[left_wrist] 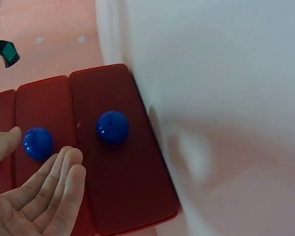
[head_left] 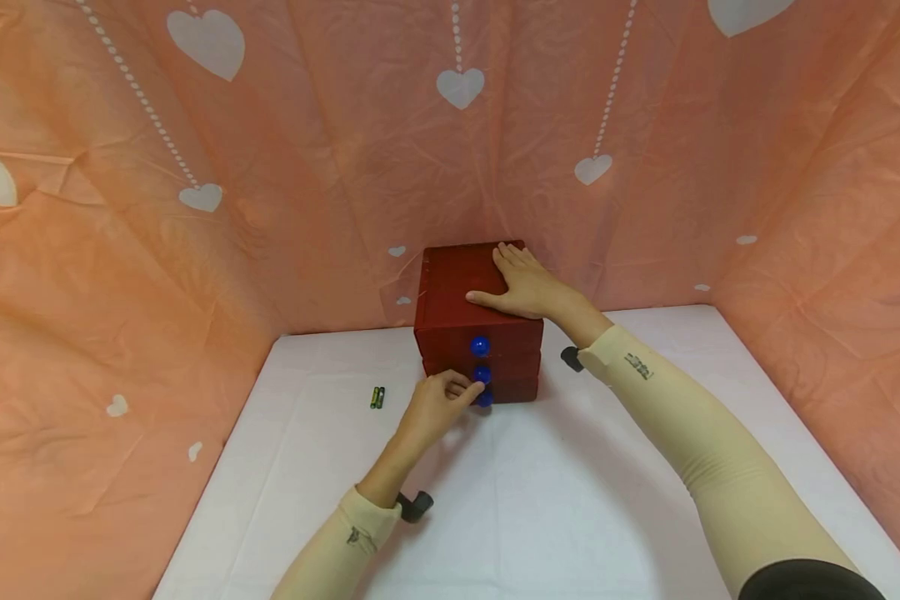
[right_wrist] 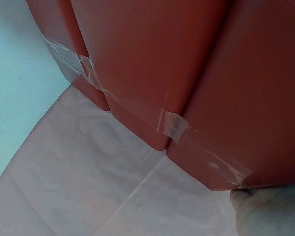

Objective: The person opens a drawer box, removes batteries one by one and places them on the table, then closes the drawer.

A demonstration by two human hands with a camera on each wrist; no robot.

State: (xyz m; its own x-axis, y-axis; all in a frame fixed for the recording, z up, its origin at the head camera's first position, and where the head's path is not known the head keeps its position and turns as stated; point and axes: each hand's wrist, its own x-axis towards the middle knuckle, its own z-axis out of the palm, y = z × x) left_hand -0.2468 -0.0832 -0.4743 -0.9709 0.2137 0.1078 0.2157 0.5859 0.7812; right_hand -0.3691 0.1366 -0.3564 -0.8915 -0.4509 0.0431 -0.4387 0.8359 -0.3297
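Note:
A dark red three-drawer box (head_left: 478, 336) with round blue knobs stands at the back of the white table. My left hand (head_left: 437, 408) is at its front, thumb and fingers on either side of the middle knob (left_wrist: 38, 143). A gap shows between thumb and knob in the left wrist view; whether the fingertips touch it I cannot tell. The bottom knob (left_wrist: 113, 127) lies just beyond the fingers. My right hand (head_left: 527, 283) rests flat on the box top, fingers spread. In the right wrist view, only part of that hand (right_wrist: 273, 211) shows at the box's edge.
Two small batteries (head_left: 377, 397) lie side by side on the white table (head_left: 307, 467), left of the box. A peach curtain (head_left: 330, 167) with white hearts hangs behind and along both sides. Clear tape (right_wrist: 174, 127) crosses the joints between the box's sections.

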